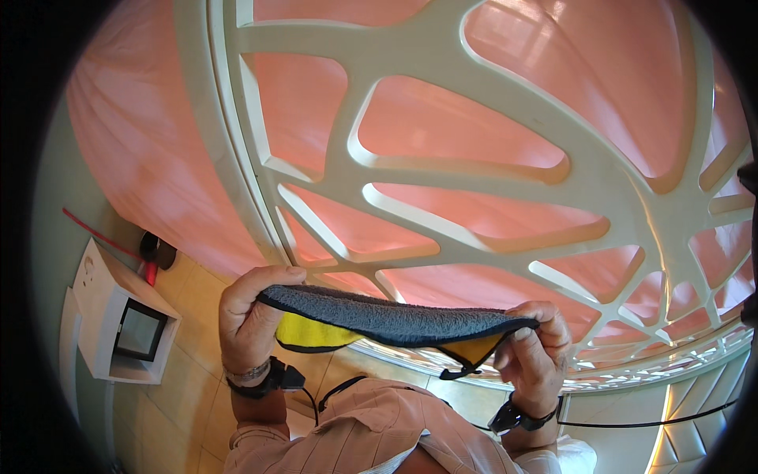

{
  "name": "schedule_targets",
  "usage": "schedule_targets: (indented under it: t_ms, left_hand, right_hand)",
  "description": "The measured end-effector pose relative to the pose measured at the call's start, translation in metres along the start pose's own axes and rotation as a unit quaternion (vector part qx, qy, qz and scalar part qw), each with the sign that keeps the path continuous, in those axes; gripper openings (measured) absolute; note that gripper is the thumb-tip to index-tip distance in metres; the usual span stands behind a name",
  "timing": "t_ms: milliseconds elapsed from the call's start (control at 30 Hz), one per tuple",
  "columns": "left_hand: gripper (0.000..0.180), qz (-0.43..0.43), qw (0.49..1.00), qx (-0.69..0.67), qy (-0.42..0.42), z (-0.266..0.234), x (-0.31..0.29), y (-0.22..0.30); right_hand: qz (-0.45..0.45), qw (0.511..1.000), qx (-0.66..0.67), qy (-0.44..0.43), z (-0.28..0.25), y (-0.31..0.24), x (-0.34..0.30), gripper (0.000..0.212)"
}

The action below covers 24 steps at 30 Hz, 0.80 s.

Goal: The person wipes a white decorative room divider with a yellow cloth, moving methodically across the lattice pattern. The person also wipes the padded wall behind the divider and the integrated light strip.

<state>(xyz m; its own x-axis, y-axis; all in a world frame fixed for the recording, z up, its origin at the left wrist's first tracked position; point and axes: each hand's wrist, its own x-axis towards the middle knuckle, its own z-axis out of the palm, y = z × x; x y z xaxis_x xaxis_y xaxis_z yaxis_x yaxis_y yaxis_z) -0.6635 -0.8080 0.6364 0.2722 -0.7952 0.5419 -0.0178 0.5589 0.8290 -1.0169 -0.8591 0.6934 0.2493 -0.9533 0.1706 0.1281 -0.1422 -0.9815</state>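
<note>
A plush cleaning cloth (387, 314), grey on one face and yellow on the other with a dark edging, is stretched between my two hands in front of my chest. My left hand (251, 316) grips its left end, thumb laid along the top edge. At the other end my right hand (537, 347) pinches the corner between thumb and fingers. Yellow flaps hang below the grey fold, and a small dark loop dangles near the right hand. Just beyond the cloth rises a white lattice panel (403, 47) with large rounded openings; neither hand touches it.
Pink fabric (150, 118) hangs behind the lattice and to its left. A white box-shaped cabinet (118, 316) with a dark-framed opening stands at the left on a tiled floor (189, 371). At lower right, a padded panel (687, 442) has a lit strip. A black cable passes my right wrist.
</note>
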Motion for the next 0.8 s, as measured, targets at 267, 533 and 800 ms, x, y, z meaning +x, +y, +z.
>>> schedule_targets:
  t_ms: [267, 533, 800]
  left_hand:
    - [0.039, 0.048, 0.983, -0.178, 0.016, 0.031, 0.016, -0.018]
    - [0.068, 0.3, 0.924, 0.238, 0.027, 0.066, 0.069, -0.021]
    - [0.1, 0.453, 0.783, 0.418, 0.079, 0.084, 0.136, 0.009]
  right_hand:
    - [-0.229, 0.973, 0.032, 0.006, 0.038, 0.024, 0.024, 0.034]
    - [-0.522, 0.754, -0.397, -0.015, 0.062, -0.003, 0.08, 0.075]
    - [-0.565, 0.632, -0.522, 0.092, 0.071, -0.03, 0.078, 0.077]
